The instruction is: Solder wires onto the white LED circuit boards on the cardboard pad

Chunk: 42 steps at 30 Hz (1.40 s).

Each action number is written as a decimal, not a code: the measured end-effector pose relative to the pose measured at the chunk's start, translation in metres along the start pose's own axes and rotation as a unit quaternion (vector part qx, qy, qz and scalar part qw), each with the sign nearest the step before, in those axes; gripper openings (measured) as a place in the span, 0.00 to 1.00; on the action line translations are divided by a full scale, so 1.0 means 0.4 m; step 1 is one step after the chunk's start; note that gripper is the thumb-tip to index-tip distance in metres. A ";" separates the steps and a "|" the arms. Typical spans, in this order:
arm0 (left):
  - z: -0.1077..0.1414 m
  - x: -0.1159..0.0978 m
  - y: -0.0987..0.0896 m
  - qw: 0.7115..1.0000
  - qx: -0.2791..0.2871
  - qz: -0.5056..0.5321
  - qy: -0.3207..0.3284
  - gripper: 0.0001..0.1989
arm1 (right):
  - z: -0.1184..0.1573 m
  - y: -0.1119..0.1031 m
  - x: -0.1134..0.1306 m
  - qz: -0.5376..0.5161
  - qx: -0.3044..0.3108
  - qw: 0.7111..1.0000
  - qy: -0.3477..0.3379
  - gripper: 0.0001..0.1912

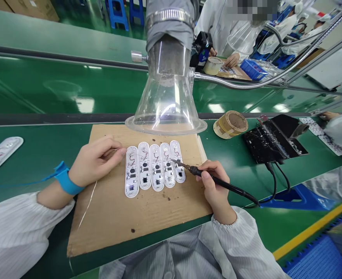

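Over circuit boards (156, 168), soldering iron (231, 188) points left

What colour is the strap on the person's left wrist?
The strap is bright blue, clearest in the head view.

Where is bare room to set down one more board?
Bare cardboard lies below the white boards, right of the solder wire. Green bench lies between the cardboard, tape roll and black fixture. Crowded around the soldering iron tip.
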<state>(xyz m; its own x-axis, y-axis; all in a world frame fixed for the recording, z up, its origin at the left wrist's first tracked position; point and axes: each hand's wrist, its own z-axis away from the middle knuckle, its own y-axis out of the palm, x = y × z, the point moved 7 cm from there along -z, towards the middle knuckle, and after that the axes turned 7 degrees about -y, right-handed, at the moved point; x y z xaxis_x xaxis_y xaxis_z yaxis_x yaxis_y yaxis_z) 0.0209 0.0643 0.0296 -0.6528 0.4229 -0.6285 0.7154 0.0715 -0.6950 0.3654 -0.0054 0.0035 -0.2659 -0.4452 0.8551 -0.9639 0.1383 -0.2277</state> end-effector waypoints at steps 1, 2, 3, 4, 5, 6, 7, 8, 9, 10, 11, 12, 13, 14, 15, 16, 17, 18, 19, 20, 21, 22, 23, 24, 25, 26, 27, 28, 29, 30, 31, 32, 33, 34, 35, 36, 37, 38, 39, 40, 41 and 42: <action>0.000 -0.003 0.000 1.000 0.000 0.002 0.005 0.11 | 0.002 0.002 0.000 0.005 0.007 1.000 -0.003 0.08; -0.001 -0.006 -0.001 1.000 -0.001 0.004 0.011 0.11 | 0.003 0.003 0.000 0.010 0.015 1.000 -0.006 0.08; -0.001 -0.008 -0.002 1.000 -0.003 0.006 0.017 0.10 | 0.004 0.005 0.000 0.014 0.021 1.000 -0.010 0.07; -0.002 -0.011 -0.002 1.000 -0.005 0.008 0.023 0.10 | 0.005 0.006 0.001 0.017 0.025 0.999 -0.014 0.06; -0.002 -0.013 -0.003 1.000 -0.007 0.009 0.027 0.10 | 0.006 0.007 0.002 0.018 0.028 0.999 -0.017 0.06; -0.002 -0.013 -0.003 0.999 -0.007 0.010 0.030 0.10 | 0.005 0.008 0.003 0.018 0.032 0.999 -0.018 0.05; -0.001 -0.012 -0.001 1.000 -0.006 0.009 0.029 0.09 | 0.005 0.010 0.004 0.019 0.037 0.999 -0.018 0.05; -0.001 -0.012 -0.001 0.999 -0.005 0.009 0.030 0.09 | 0.003 0.013 0.005 0.020 0.044 0.999 -0.017 0.05; 0.000 -0.011 0.000 0.999 -0.004 0.007 0.032 0.09 | 0.001 0.017 0.007 0.023 0.052 0.998 -0.017 0.05; 0.001 -0.011 0.001 0.999 -0.004 0.004 0.035 0.09 | -0.001 0.020 0.009 0.027 0.061 0.998 -0.018 0.05; 0.002 -0.011 0.001 0.999 -0.005 0.000 0.039 0.09 | -0.003 0.023 0.012 0.033 0.069 0.997 -0.019 0.05; 0.002 -0.012 0.002 0.999 -0.006 -0.004 0.045 0.09 | -0.005 0.025 0.014 0.039 0.075 0.996 -0.021 0.05; 0.003 -0.013 0.002 0.999 -0.007 -0.007 0.051 0.09 | -0.007 0.027 0.016 0.044 0.079 0.996 -0.023 0.05; 0.003 -0.014 0.003 0.998 -0.008 -0.011 0.057 0.09 | -0.009 0.028 0.018 0.047 0.082 0.995 -0.025 0.04; 0.003 -0.015 0.003 0.998 -0.009 -0.014 0.061 0.09 | -0.010 0.029 0.020 0.048 0.084 0.995 -0.026 0.04; 0.003 -0.016 0.003 0.998 -0.010 -0.017 0.065 0.09 | -0.010 0.029 0.021 0.048 0.085 0.995 -0.028 0.04; 0.003 -0.018 0.003 0.997 -0.011 -0.018 0.069 0.09 | -0.011 0.029 0.022 0.048 0.084 0.995 -0.029 0.03; 0.003 -0.019 0.003 0.997 -0.012 -0.019 0.072 0.09 | -0.011 0.029 0.023 0.048 0.083 0.995 -0.030 0.03; 0.003 -0.019 0.003 0.997 -0.013 -0.019 0.074 0.08 | -0.010 0.029 0.023 0.049 0.083 0.995 -0.031 0.03; 0.003 -0.020 0.003 0.997 -0.013 -0.019 0.075 0.08 | -0.010 0.029 0.023 0.051 0.084 0.995 -0.032 0.03; 0.003 -0.020 0.003 0.997 -0.013 -0.018 0.076 0.08 | -0.009 0.029 0.023 0.051 0.084 0.995 -0.033 0.03; 0.003 -0.020 0.003 0.997 -0.013 -0.017 0.077 0.08 | -0.008 0.030 0.023 0.051 0.086 0.994 -0.035 0.02; 0.003 -0.020 0.003 0.997 -0.013 -0.015 0.077 0.08 | -0.008 0.031 0.023 0.049 0.088 0.994 -0.036 0.02; 0.003 -0.019 0.004 0.997 -0.013 -0.013 0.077 0.08 | -0.007 0.031 0.023 0.047 0.090 0.994 -0.037 0.02; 0.003 -0.019 0.004 0.997 -0.013 -0.012 0.078 0.08 | -0.006 0.031 0.023 0.046 0.093 0.994 -0.038 0.02; 0.004 -0.018 0.004 0.997 -0.014 -0.011 0.079 0.08 | -0.006 0.032 0.024 0.045 0.095 0.994 -0.041 0.02; 0.004 -0.017 0.003 0.997 -0.016 -0.010 0.079 0.08 | -0.007 0.033 0.026 0.045 0.099 0.993 -0.045 0.03; 0.004 -0.017 0.003 0.997 -0.017 -0.009 0.079 0.08 | -0.007 0.034 0.029 0.048 0.104 0.992 -0.051 0.03; 0.004 -0.016 0.002 0.997 -0.019 -0.009 0.078 0.08 | -0.009 0.036 0.034 0.054 0.111 0.991 -0.061 0.04; 0.004 -0.015 0.001 0.997 -0.021 -0.009 0.077 0.08 | -0.010 0.040 0.041 0.061 0.119 0.988 -0.074 0.05; 0.003 -0.015 0.000 0.997 -0.024 -0.008 0.076 0.08 | -0.011 0.044 0.049 0.069 0.129 0.985 -0.091 0.05; 0.003 -0.015 -0.002 0.997 -0.027 -0.008 0.075 0.08 | -0.012 0.048 0.058 0.076 0.138 0.981 -0.110 0.06; 0.003 -0.015 -0.004 0.997 -0.032 -0.008 0.075 0.08 | -0.012 0.053 0.067 0.082 0.147 0.977 -0.127 0.07; 0.003 -0.016 -0.006 0.996 -0.037 -0.007 0.076 0.08 | -0.012 0.057 0.074 0.087 0.155 0.974 -0.142 0.08; 0.004 -0.017 -0.008 0.996 -0.043 -0.006 0.077 0.08 | -0.012 0.061 0.079 0.090 0.162 0.971 -0.153 0.08; 0.004 -0.018 -0.010 0.996 -0.048 -0.005 0.078 0.08 | -0.012 0.063 0.082 0.091 0.168 0.969 -0.159 0.09; 0.005 -0.019 -0.012 0.995 -0.053 -0.004 0.080 0.09 | -0.012 0.065 0.083 0.091 0.171 0.968 -0.160 0.09; 0.005 -0.020 -0.013 0.995 -0.057 -0.004 0.082 0.09 | -0.012 0.065 0.082 0.089 0.174 0.968 -0.159 0.09; 0.006 -0.020 -0.015 0.995 -0.061 -0.003 0.084 0.09 | -0.012 0.065 0.081 0.085 0.175 0.968 -0.157 0.09; 0.006 -0.020 -0.015 0.994 -0.064 -0.002 0.085 0.09 | -0.012 0.064 0.080 0.079 0.175 0.969 -0.154 0.08; 0.007 -0.020 -0.016 0.994 -0.066 -0.002 0.086 0.09 | -0.013 0.062 0.077 0.071 0.173 0.971 -0.149 0.08; 0.007 -0.019 -0.017 0.994 -0.069 -0.001 0.086 0.09 | -0.013 0.058 0.073 0.062 0.169 0.973 -0.142 0.07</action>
<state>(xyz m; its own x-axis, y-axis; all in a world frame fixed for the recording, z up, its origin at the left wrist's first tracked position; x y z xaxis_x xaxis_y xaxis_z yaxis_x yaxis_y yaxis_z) 0.0203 0.0579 0.0382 -0.6104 0.5707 -0.5492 0.7490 0.1905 -0.6345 0.3355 -0.0107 0.0255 -0.3289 -0.6761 0.6593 -0.8620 -0.0702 -0.5021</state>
